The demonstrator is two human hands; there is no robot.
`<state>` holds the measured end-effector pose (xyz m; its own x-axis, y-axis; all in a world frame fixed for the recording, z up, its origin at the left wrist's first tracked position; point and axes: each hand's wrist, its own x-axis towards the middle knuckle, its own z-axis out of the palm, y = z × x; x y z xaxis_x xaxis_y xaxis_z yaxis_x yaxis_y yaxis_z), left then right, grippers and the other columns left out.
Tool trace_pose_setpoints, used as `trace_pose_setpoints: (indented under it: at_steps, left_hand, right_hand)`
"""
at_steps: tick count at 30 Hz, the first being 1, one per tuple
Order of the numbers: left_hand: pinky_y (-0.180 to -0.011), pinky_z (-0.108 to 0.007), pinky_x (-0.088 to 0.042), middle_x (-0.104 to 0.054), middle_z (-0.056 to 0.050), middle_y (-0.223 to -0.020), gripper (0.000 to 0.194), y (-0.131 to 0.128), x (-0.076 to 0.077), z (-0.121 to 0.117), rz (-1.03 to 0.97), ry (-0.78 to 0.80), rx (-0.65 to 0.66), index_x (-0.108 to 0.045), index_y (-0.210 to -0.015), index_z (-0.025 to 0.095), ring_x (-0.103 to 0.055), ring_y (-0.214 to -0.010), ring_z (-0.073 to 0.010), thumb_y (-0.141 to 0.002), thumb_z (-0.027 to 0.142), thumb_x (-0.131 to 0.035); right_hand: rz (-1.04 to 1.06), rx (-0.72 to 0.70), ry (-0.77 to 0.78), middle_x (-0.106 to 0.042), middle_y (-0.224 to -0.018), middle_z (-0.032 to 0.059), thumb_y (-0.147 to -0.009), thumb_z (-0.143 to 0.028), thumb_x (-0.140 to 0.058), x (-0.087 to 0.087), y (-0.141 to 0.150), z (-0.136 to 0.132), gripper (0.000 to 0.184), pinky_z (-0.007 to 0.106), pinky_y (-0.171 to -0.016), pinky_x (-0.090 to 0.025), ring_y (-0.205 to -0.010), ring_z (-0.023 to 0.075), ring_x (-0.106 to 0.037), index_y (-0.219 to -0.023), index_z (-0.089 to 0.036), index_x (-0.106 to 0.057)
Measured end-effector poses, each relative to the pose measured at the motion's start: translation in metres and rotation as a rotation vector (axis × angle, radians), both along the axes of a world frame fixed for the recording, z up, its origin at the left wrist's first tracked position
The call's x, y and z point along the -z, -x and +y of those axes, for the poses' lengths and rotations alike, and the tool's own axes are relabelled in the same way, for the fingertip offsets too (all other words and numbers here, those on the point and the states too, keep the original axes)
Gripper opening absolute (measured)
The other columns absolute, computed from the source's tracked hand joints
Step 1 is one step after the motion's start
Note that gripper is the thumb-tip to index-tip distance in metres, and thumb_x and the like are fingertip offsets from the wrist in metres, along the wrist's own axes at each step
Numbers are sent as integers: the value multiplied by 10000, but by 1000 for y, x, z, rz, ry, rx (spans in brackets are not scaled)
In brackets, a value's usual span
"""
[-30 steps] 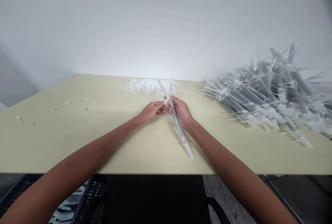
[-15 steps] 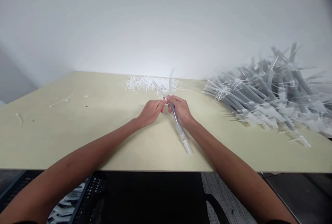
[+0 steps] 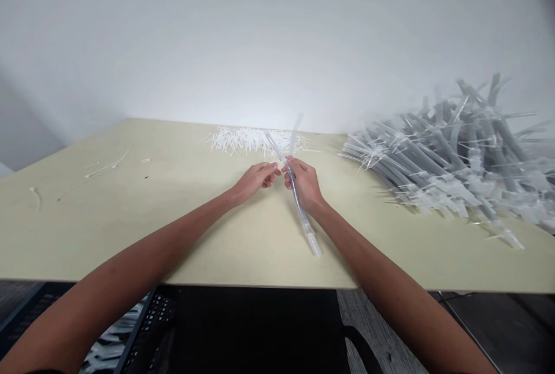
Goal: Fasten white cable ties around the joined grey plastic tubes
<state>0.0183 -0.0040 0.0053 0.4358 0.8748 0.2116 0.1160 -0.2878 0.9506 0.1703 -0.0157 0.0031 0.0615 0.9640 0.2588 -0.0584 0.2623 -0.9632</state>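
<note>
Right hand grasping clear tube, forked at top; left hand curled just beside, cannot tell if holding anything. White ties beyond on tabletop.

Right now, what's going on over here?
The person's right hand grips a clear tube piece. The left hand is close by, half curled; I can't tell whether it holds anything. A heap of tubes lies on the table to the right, and thin white ties are piled beyond the hands.
</note>
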Motion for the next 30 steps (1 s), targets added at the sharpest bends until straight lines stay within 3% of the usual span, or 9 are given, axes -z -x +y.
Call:
trace_pose_setpoints:
  at_steps: [5, 10, 23, 30]
  left_hand:
    - [-715, -286, -445, -591, -76, -928, 390, -1, -2, 3, -106, 35, 6, -568, -882, 152, -547, -789, -141, -834, 528, -477]
    - [-723, -284, -434, -585, -43, -843, 330, -4, -4, 0, -146, -8, -20, -513, -769, 151, -541, -759, -127, -817, 477, -534]
    - [-721, -271, -414, -567, -16, -786, 240, -3, -7, -5, -103, -170, -33, -496, -798, 170, -513, -721, -119, -852, 402, -515]
    - [-715, -265, -417, -577, -11, -782, 258, -2, -6, -3, -72, -178, -57, -501, -787, 176, -519, -708, -118, -844, 427, -517]
  right_hand:
    - [17, -45, -4, -534, -624, -3, -792, -509, -552, 0, 6, -4, 340, 241, -399, -337, -441, 78, -430, -714, -181, -596]
    - [8, -82, -3, -518, -585, -8, -788, -491, -570, 1, 9, -7, 332, 237, -399, -325, -430, 76, -427, -674, -179, -584]
    - [134, -160, 60, -545, -669, 21, -755, -484, -617, -8, 10, -12, 334, 225, -388, -295, -482, 73, -416, -698, -155, -613]
    - [196, -185, 98, -549, -695, 22, -734, -470, -645, -7, 10, -12, 323, 225, -384, -281, -484, 70, -417, -685, -154, -603]
